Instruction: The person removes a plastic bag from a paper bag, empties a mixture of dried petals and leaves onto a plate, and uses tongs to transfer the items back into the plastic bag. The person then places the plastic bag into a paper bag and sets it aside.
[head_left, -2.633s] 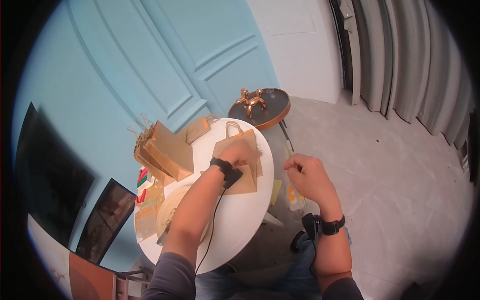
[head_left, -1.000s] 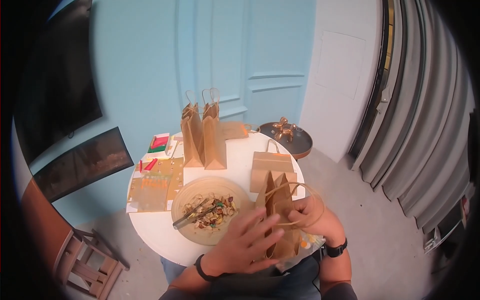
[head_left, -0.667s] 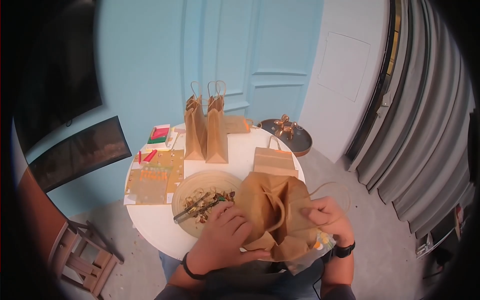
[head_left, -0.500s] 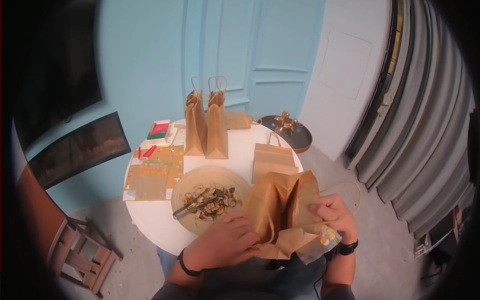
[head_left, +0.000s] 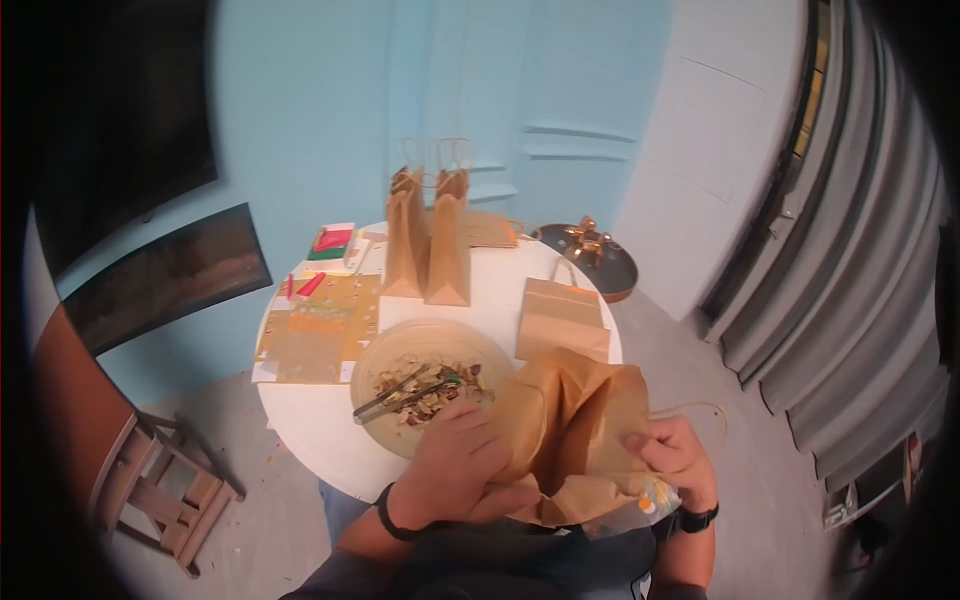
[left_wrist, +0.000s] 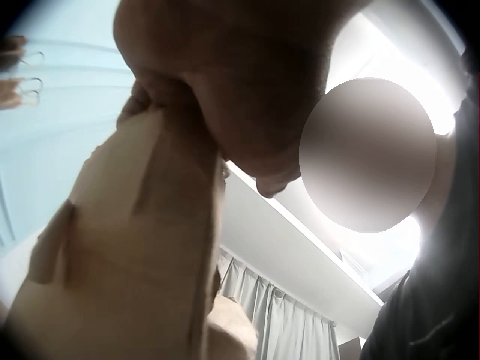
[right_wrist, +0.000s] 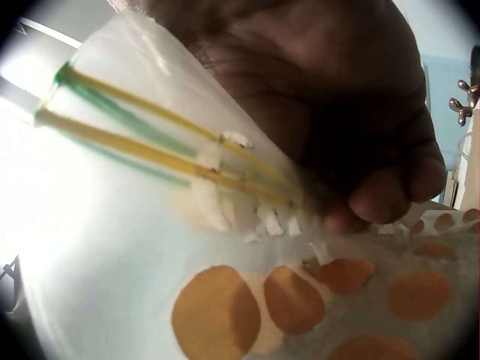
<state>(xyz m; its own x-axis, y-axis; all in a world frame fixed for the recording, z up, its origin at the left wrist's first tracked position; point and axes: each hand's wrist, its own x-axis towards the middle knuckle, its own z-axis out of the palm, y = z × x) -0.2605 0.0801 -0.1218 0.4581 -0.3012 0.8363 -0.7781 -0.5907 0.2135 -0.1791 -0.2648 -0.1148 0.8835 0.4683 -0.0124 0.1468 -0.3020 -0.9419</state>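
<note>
An open-mouthed brown paper bag [head_left: 540, 405] is held at the table's near right edge, tilted toward the body. My left hand [head_left: 450, 468] grips its left side, thumb along the near rim; the left wrist view shows those fingers [left_wrist: 139, 101] pinching the paper [left_wrist: 112, 195]. My right hand [head_left: 680, 458] pinches the bag's right side. A clear plastic bag with orange dots [head_left: 650, 503] hangs below the right hand; in the right wrist view its yellow and green strings [right_wrist: 142, 154] run up to the curled fingers [right_wrist: 382, 196]. The paper bag's inside bottom is hidden.
On the white round table [head_left: 310, 435] stand two upright paper bags [head_left: 450, 250], a round plate [head_left: 380, 350] of dried pieces with tongs [head_left: 385, 398], printed packets [head_left: 325, 325] and a folded bag [head_left: 565, 315]. Behind is a dark side table [head_left: 615, 270]; a stool [head_left: 160, 500] stands left.
My left hand moved from the flat bags on the table to one paper bag near my body. Its mouth has spread wide between both hands, and my left fingers have closed on its side.
</note>
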